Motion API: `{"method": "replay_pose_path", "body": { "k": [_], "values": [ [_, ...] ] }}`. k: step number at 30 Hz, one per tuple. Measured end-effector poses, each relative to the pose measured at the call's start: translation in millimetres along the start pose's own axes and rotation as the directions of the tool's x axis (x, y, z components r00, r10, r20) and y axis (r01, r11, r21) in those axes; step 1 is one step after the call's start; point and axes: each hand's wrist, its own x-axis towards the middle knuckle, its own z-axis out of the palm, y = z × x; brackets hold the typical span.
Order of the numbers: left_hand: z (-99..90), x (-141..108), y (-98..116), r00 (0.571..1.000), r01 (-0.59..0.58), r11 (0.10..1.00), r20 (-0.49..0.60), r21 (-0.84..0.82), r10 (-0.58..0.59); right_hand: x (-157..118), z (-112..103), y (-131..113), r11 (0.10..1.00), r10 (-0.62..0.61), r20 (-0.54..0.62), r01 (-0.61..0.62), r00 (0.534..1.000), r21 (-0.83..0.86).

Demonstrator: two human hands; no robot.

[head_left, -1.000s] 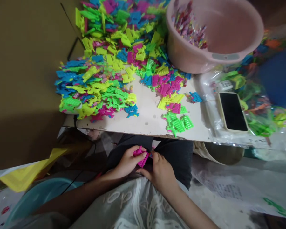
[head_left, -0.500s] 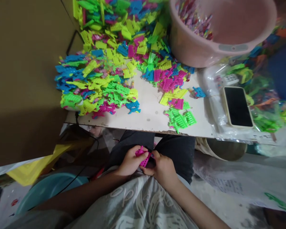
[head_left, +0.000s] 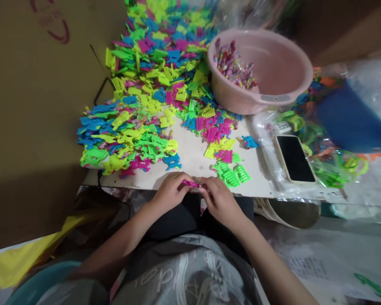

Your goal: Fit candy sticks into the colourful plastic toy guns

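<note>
Between my hands, at the table's front edge, is a small pink plastic piece [head_left: 190, 183], seen nearly edge-on. My left hand [head_left: 171, 191] pinches its left end. The fingers of my right hand [head_left: 218, 197] are closed at its right end; whether they also hold a second small part is too small to tell. Just right of my hands lie green plastic pieces [head_left: 231, 174] on the white tabletop [head_left: 190, 156]. To the left is a heap of blue, yellow, green and pink pieces [head_left: 130, 137].
A pink basin [head_left: 260, 97] with small wrapped items stands at the back right. A phone [head_left: 296, 159] lies on clear plastic bags [head_left: 268, 163]. Behind it sits a blue container [head_left: 352, 118]. More coloured pieces [head_left: 165, 59] spread toward the back. A cardboard surface [head_left: 51, 127] rises at the left.
Both hands have risen from the lap to the table edge with the pink piece, which is now turned edge-on. The view has shifted, showing more of the table's back.
</note>
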Motion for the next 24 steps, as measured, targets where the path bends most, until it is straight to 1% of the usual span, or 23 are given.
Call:
{"method": "replay_pose_path", "body": {
  "k": [2,4,7,12,20,22,23,24],
  "values": [
    [3.1,4,-10,0.999,-0.019,0.999,-0.033,0.027,0.020,10,0,7,0.986,0.086,0.015,-0.088,0.996,0.142],
    [6.6,4,-15,0.998,0.008,1.000,-0.058,0.030,-0.006,16,2,9,0.963,0.165,0.041,-0.170,0.985,0.210],
    [8.9,1,-16,0.996,0.049,0.999,-0.069,0.021,-0.048,20,3,5,0.953,0.211,0.042,-0.215,0.977,0.212],
    [7.9,1,-14,0.993,0.092,0.996,-0.077,0.004,-0.092,27,-1,-3,0.953,0.242,0.069,-0.250,0.968,0.169],
    [9.3,2,-16,0.992,0.102,0.995,-0.075,-0.004,-0.103,32,1,7,0.957,0.254,0.141,-0.270,0.957,0.108],
    [9.2,2,-16,0.993,0.096,0.995,-0.075,-0.003,-0.096,35,-9,4,0.972,0.214,0.158,-0.226,0.964,0.061],
    [9.4,2,-16,0.993,0.094,0.996,-0.078,-0.001,-0.093,37,-19,0,0.982,0.174,0.137,-0.182,0.975,0.047],
    [9.6,2,-16,0.992,0.092,0.996,-0.083,-0.001,-0.092,40,-30,-5,0.991,0.124,0.090,-0.129,0.988,0.047]
  ]
}}
